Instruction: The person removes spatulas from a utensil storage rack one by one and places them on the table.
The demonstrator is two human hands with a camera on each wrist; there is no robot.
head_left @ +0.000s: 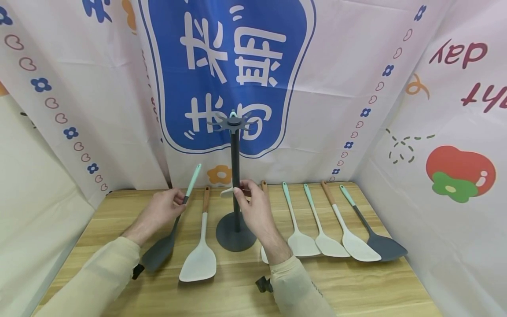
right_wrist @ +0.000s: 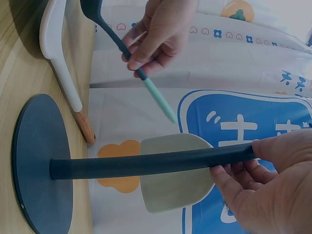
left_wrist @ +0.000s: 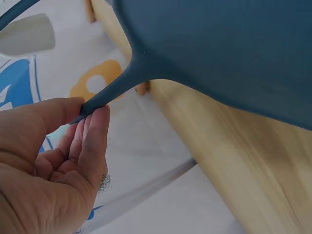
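Observation:
My left hand (head_left: 160,209) pinches a dark grey spatula (head_left: 159,252) where its shaft meets the mint handle. Its broad blade tilts down toward me, and fills much of the left wrist view. My right hand (head_left: 257,213) grips the upright post of a dark utensil stand (head_left: 235,154), thumb on one side and fingers on the other. A ring of hooks (head_left: 233,123) tops the post, above a round base (head_left: 225,240). Behind the post hangs a pale spatula (right_wrist: 170,197), its mint handle end showing at the ring; the post hides part of it.
A white turner with a wooden handle (head_left: 200,259) lies left of the base. Several more lie to the right, white ones (head_left: 303,244) and a dark one (head_left: 386,246) at the far right. Printed cloth (head_left: 336,66) hangs behind the wooden table (head_left: 222,299).

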